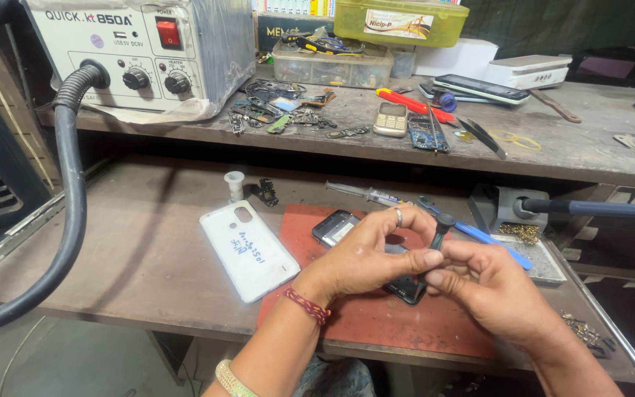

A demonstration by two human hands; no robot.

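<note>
I had both hands over the red mat (376, 316) on the tabletop (148, 257). My left hand (365, 257) was curled over the dark phone (336, 226), which lay on the mat beneath and partly hidden by it. My right hand (490, 290) pinched a small screwdriver (441, 229) upright, its tip down at the phone's near end. A white back cover (248, 250) lay just left of the phone.

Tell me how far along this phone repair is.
Done: the white back cover lies off, beside the red mat. In hand: the left hand steadies the dark phone while the right hand holds a small screwdriver upright on it. Left: the phone is not reassembled; how many screws remain cannot be seen.
</note>
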